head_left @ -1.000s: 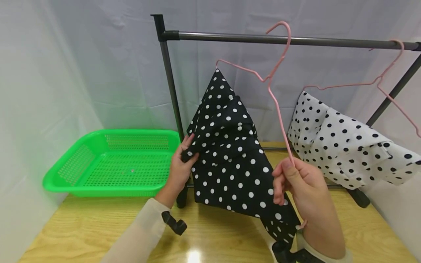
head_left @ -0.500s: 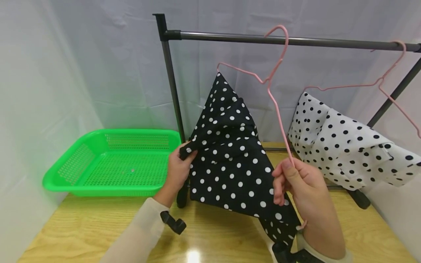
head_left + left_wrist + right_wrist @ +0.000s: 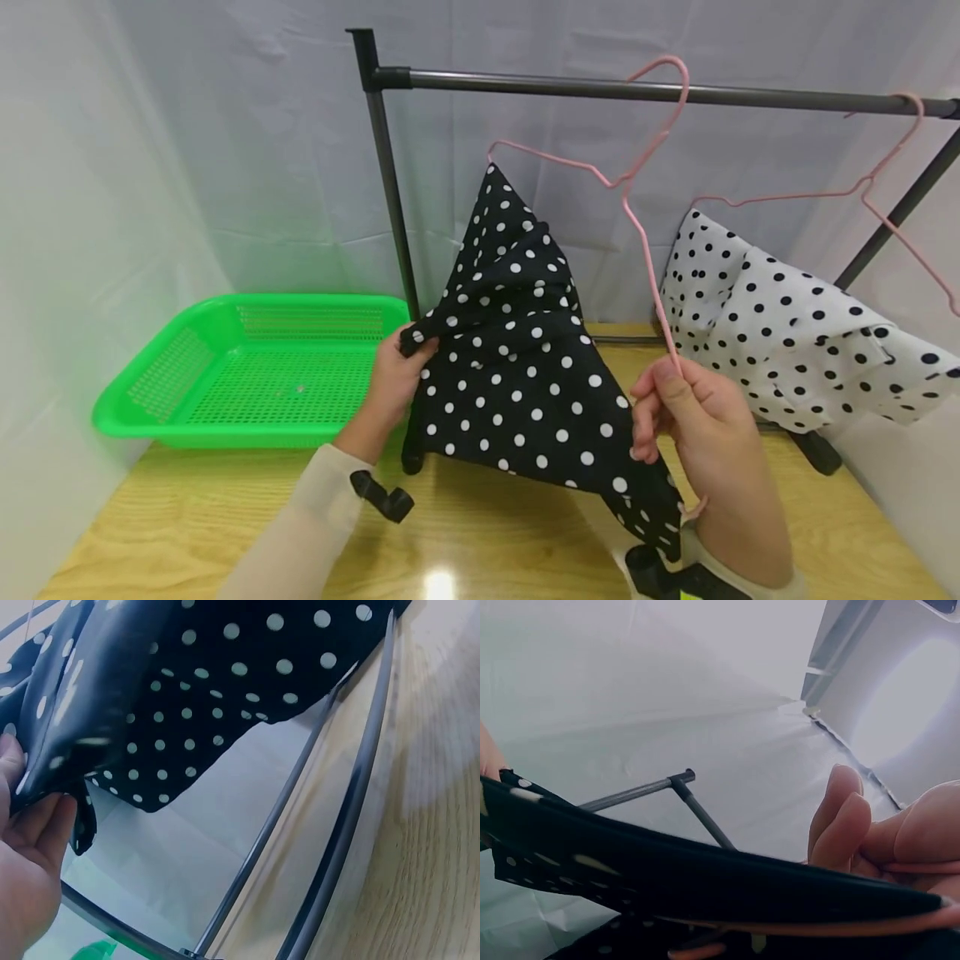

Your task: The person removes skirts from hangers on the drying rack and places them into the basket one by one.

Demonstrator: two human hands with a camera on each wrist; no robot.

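Left hand: My left hand (image 3: 392, 377) was raised in front of me, forearm angled up from the lower left, with fingers and thumb pinched on the left corner of the black dotted cloth (image 3: 525, 392). In the left wrist view the fingers (image 3: 34, 825) lay curled against a fold of that cloth.
Right hand: My right hand (image 3: 693, 417) was held upright, wrist low and palm turned toward the left, thumb and forefinger closed on the lower wire of the pink hanger (image 3: 645, 242). The remaining fingers were curled loosely inward.
Black dotted cloth: It hung from the left shoulder of the pink hanger, spread as a triangle between both of my hands. Its lower right corner trailed down past my right wrist, above the surface (image 3: 480, 533).
Pink hanger: It was tilted, and its hook sat at the rail (image 3: 540, 83) of the dark rack.
Second hanger: Another pink hanger (image 3: 877, 179) hung on the same rail to the right and carried a white dotted cloth (image 3: 795, 342).
Green basket: The green basket (image 3: 120, 400) stood on the surface to the left of my left hand, apart from it.
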